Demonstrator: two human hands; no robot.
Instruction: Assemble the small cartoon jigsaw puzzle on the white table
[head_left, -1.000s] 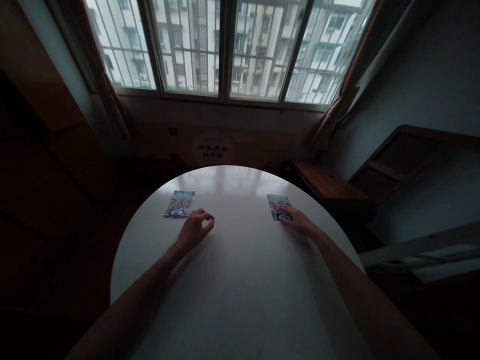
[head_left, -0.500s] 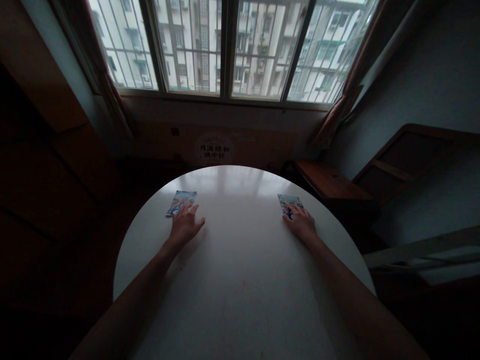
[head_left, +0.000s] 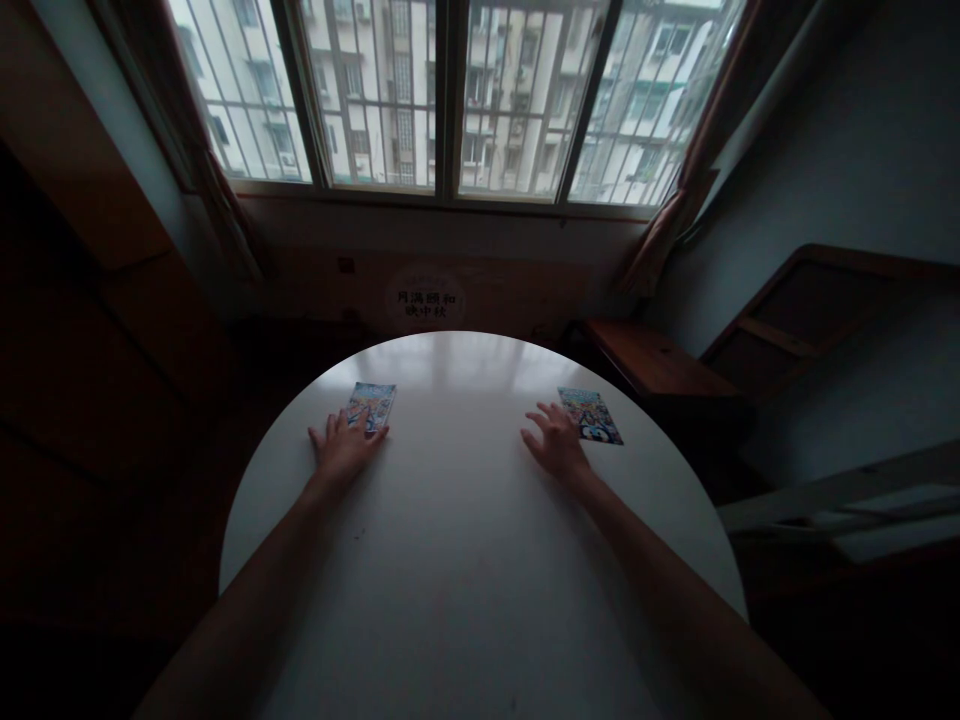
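Two colourful printed cards lie flat on the white table (head_left: 465,500). My left hand (head_left: 346,445) is spread at the lower edge of the left card (head_left: 377,397), its fingers covering the card's lower left part. Beside the left edge of the right card (head_left: 590,413) is my right hand (head_left: 556,440), fingers spread and nothing held. It overlaps a little of that card's edge; whether it touches the card I cannot tell. The print is too small to read.
A brown wooden bench or chair (head_left: 660,360) stands beyond the table's right side. Behind the table are a low wall panel with a round printed sign (head_left: 425,300) and a barred window (head_left: 390,110). Dark wooden cabinets (head_left: 82,300) stand on the left.
Both hands have shifted left. My right hand has come off the right card to its left side, uncovering its lower part. My left hand now spreads over the left card's lower left.
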